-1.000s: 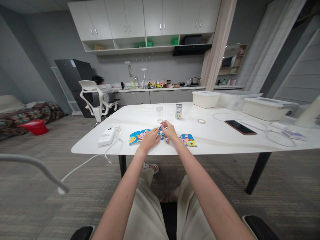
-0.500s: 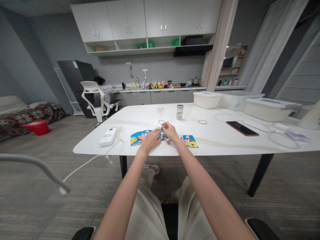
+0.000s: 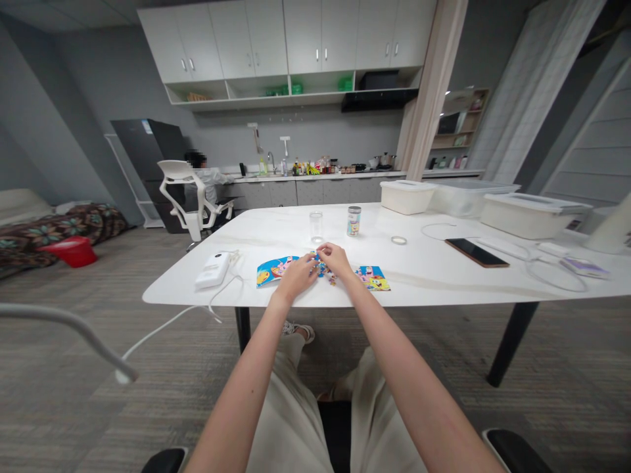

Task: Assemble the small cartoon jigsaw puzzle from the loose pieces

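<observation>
My left hand (image 3: pixel 298 276) rests low over the table, its fingers bent together at a pile of small colourful jigsaw pieces (image 3: pixel 323 269). Across from it, my right hand (image 3: pixel 337 260) has thumb and fingers pinched at the far side of the same pile. Whatever lies between the fingertips is tiny and mostly hidden. Left of the hands is a bright blue cartoon picture sheet (image 3: pixel 271 272), partly under my left hand. A second cartoon picture piece (image 3: pixel 374 278) lies beside my right wrist. Beyond the fingers stand a clear jar (image 3: pixel 316 225) and a printed can (image 3: pixel 353 222).
A round ring-like lid (image 3: pixel 399 240) lies right of the can. A white power bank (image 3: pixel 213 270) with a cable sits left; a phone (image 3: pixel 477 253) lies right. Storage boxes (image 3: pixel 407 198) line the far right. A person (image 3: pixel 210 180) sits at the back counter.
Both hands stay over the pieces, with only slight finger movement at the far edge of the pile. The view has shifted slightly; nothing else has visibly moved.
</observation>
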A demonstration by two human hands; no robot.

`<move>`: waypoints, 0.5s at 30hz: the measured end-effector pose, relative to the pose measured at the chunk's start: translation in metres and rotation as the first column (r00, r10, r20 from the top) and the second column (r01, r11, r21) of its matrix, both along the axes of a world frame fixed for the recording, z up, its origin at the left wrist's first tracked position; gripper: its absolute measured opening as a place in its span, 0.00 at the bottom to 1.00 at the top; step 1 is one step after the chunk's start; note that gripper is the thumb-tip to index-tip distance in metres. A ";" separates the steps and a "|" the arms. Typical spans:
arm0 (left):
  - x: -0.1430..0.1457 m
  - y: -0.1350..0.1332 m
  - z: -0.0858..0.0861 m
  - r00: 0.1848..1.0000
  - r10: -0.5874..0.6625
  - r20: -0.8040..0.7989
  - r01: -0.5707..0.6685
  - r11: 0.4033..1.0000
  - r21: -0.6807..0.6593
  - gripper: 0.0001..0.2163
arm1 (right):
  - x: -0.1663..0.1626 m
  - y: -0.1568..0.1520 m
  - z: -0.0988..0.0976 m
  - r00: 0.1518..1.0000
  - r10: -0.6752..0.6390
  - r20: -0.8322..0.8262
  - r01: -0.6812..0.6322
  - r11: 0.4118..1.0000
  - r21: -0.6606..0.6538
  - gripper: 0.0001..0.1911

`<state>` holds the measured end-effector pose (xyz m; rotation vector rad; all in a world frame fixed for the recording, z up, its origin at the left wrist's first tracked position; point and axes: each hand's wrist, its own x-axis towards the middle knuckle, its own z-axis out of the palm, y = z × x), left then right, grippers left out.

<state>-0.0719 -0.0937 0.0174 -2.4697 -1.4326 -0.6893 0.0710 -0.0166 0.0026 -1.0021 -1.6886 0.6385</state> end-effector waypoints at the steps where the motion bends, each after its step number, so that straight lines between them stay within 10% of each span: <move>1: 0.000 0.000 0.000 1.000 -0.004 0.000 0.004 1.000 0.002 0.13 | 0.000 0.000 0.000 1.000 -0.002 0.001 0.002 1.000 0.002 0.05; 15: -0.001 0.001 -0.002 0.999 0.005 0.034 -0.005 1.000 0.004 0.15 | -0.002 0.000 0.001 0.999 0.029 0.015 -0.030 0.999 0.028 0.07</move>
